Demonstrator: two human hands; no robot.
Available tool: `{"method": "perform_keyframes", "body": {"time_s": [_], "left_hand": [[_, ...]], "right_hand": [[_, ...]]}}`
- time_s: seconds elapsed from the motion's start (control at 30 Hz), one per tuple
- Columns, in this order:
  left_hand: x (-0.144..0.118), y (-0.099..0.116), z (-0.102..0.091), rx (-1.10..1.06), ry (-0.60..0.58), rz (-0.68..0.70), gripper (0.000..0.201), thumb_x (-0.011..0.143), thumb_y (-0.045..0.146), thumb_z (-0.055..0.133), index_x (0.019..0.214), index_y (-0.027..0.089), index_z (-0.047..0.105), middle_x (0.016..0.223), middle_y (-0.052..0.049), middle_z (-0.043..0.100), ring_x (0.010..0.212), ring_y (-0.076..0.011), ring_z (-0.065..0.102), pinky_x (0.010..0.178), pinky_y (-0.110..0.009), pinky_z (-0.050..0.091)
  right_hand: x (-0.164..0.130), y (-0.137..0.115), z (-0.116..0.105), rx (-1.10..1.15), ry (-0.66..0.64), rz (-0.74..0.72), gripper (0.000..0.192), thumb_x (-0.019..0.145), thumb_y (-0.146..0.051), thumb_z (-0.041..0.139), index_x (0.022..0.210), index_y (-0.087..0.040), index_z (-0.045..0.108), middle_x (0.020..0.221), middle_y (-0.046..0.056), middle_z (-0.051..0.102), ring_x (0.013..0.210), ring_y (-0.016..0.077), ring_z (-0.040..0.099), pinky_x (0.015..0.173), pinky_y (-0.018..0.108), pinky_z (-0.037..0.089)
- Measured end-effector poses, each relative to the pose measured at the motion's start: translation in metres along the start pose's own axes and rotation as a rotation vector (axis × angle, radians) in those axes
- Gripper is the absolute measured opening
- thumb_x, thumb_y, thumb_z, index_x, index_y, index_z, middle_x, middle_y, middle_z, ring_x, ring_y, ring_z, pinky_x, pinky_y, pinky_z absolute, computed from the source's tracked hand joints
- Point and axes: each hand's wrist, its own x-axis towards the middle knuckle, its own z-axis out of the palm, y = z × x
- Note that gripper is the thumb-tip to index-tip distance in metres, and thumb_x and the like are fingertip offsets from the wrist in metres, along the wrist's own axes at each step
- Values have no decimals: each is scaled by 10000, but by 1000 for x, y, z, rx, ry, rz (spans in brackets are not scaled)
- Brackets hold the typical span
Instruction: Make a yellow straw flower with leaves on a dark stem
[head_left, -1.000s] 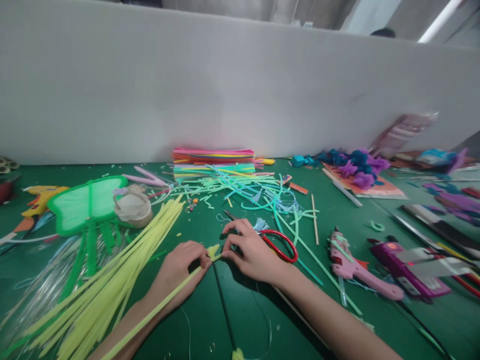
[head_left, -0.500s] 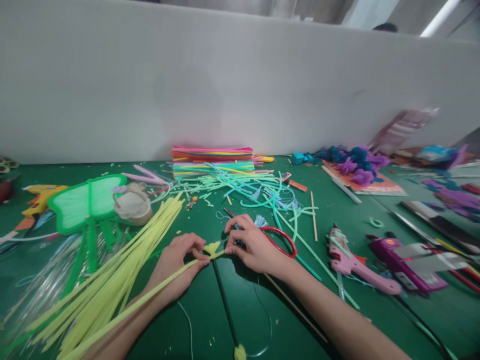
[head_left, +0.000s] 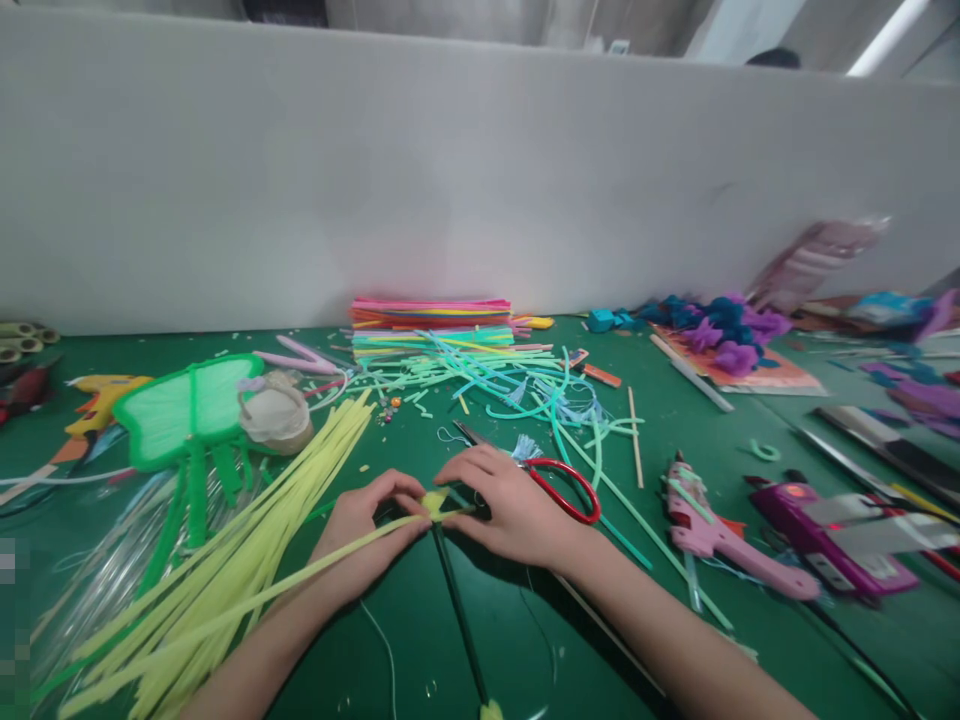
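Observation:
My left hand pinches a long pale yellow pipe cleaner near its bent tip. My right hand pinches the same tip from the other side, fingertips almost meeting my left. A thin dark rod runs from under the tip toward me, ending in a small yellow tuft. Red-handled scissors lie just behind my right hand.
A loose bundle of yellow pipe cleaners fans to the left beside a green butterfly shape and a small basket. Coloured strips pile at the white wall. Pink and purple glue guns lie right.
My hands have closed in on the yellow tip, folding it tighter. The view has drifted slightly, so everything sits a little lower and to the right.

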Motion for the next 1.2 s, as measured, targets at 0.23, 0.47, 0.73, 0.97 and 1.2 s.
{"method": "perform_keyframes", "body": {"time_s": [0.23, 0.47, 0.73, 0.97, 1.2], "left_hand": [[-1, 1, 3, -40, -33, 50, 166, 769, 231, 671, 931, 210, 644, 822, 8, 705, 788, -159, 664, 757, -270, 496], [-2, -1, 4, -53, -44, 38, 138, 776, 228, 662, 910, 199, 652, 817, -1, 705, 771, -153, 660, 730, -257, 501], [-2, -1, 4, -69, -49, 39, 136, 785, 243, 660, 914, 197, 659, 858, -18, 719, 790, -165, 671, 752, -276, 514], [-3, 1, 2, 91, -31, 220, 34, 792, 230, 660, 816, 214, 678, 901, -40, 674, 886, -191, 627, 817, -309, 488], [-4, 0, 4, 219, 18, 274, 37, 783, 270, 688, 783, 233, 684, 941, -37, 599, 923, -194, 584, 847, -325, 461]], "right_hand": [[-1, -5, 1, 10, -75, -27, 260, 852, -203, 592, 1109, -201, 628, 1012, 52, 683, 978, 189, 598, 881, 339, 440], [-1, -4, 0, 20, -69, -18, 220, 861, -225, 584, 1063, -189, 662, 963, 52, 701, 934, 186, 617, 847, 325, 442], [-1, -6, -3, 35, -70, -19, 185, 855, -198, 595, 1030, -201, 655, 948, 40, 700, 921, 179, 621, 829, 314, 445], [-2, -3, -1, 23, -74, -57, 75, 834, -169, 603, 879, -196, 657, 885, 37, 694, 885, 179, 627, 817, 318, 453], [-1, -3, 1, 22, -84, -49, 67, 834, -166, 609, 873, -193, 656, 909, 42, 691, 909, 177, 620, 829, 322, 461]]}}
